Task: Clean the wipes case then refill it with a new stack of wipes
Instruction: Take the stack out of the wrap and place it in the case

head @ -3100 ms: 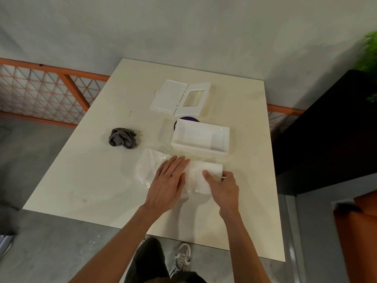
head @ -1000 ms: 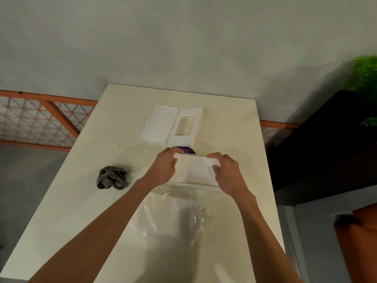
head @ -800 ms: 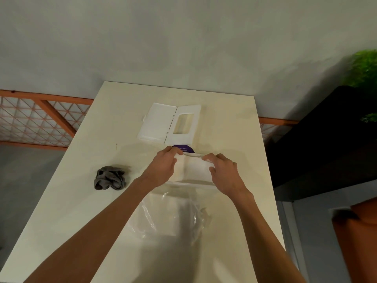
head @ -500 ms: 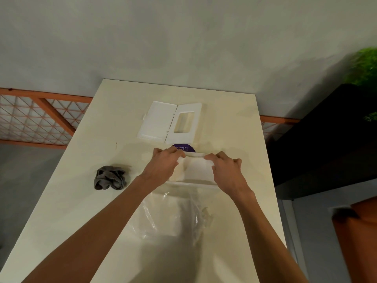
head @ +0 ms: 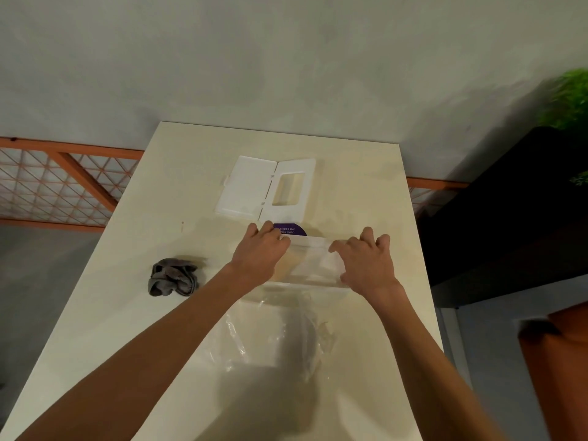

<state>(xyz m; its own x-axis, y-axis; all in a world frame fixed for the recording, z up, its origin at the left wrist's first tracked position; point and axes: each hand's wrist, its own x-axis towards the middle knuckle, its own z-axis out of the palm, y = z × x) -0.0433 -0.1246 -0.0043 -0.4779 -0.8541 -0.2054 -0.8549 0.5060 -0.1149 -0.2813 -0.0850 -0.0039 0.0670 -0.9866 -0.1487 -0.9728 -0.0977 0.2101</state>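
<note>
My left hand (head: 259, 249): fingers curled round one end of wipes (head: 318, 261).
My right hand (head: 366, 262): grips other end, seating them in case (head: 305, 284).
Lid (head: 267, 189): open behind, clear.

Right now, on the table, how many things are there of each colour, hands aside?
White: 2, case lid and case base
Grey: 1, cloth
Clear: 1, plastic wrapper
Purple: 1, round label
Total: 5
</note>
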